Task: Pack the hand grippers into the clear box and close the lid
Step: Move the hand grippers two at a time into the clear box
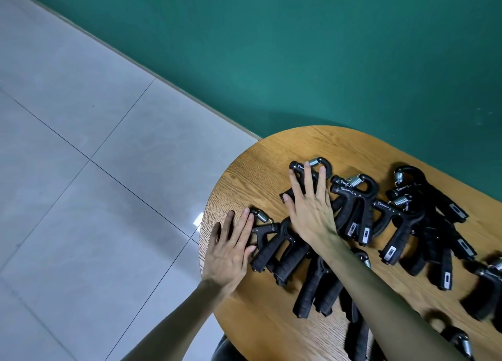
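Black hand grippers (353, 211) lie scattered and overlapping across the round wooden worktop (271, 320), and the clear box is outside this view. The left hand (231, 254) lies flat with straight fingers at the worktop's edge, seemingly touching the nearest gripper's spring. The right hand (309, 205), fingers spread, rests flat on another gripper, gripping nothing.

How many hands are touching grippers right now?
2. The left hand, at the table edge, touches the nearest hand gripper; the right hand lies flat on the far gripper.
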A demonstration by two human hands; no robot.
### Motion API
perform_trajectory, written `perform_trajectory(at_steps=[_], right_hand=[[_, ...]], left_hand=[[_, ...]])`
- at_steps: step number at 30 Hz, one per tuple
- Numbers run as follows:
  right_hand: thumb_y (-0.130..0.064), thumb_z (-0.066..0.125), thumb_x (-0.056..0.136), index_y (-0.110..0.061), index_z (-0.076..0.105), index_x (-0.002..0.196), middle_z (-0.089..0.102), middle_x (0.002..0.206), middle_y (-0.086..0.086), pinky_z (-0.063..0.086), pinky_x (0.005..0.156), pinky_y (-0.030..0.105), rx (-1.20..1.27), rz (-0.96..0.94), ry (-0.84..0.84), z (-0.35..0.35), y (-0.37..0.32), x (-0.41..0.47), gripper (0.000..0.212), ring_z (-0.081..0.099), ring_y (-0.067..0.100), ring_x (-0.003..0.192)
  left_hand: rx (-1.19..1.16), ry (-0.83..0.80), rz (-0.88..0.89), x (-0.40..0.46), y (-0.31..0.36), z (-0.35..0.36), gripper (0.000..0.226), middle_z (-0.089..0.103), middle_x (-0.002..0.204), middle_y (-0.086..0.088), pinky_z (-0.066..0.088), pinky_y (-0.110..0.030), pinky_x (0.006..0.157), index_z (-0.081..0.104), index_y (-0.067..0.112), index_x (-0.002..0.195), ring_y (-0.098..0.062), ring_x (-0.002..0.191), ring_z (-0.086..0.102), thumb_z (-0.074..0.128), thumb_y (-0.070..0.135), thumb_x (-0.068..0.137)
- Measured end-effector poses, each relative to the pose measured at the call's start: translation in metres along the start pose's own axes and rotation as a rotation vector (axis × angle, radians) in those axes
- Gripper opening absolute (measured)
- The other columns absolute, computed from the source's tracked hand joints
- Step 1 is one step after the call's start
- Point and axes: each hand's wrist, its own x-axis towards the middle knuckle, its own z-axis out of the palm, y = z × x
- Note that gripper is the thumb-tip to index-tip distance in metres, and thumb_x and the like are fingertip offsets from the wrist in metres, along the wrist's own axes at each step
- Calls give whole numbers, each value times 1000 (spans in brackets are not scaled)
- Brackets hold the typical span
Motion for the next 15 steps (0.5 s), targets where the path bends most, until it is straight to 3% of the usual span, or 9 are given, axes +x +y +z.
perform_trajectory(at_steps=[9,15], right_hand=[[-37,40,101,-28,17,159,-19,166,-1,8,123,55,46,-197,-54,-2,3,9,63,-26,30,149],[-32,46,97,-30,22,157,-15,167,-4,5,122,59,49,-200,-59,-3,1,12,64,-25,28,150]], left_hand=[[-56,48,-65,5,-10,-6,63,-8,172,7,21,-54,123,-7,25,163,-25,158,-2,21,45,110],[-101,99,-233,10,-19,-16,62,-2,172,4,27,-53,122,0,26,164,-26,158,6,4,52,108]])
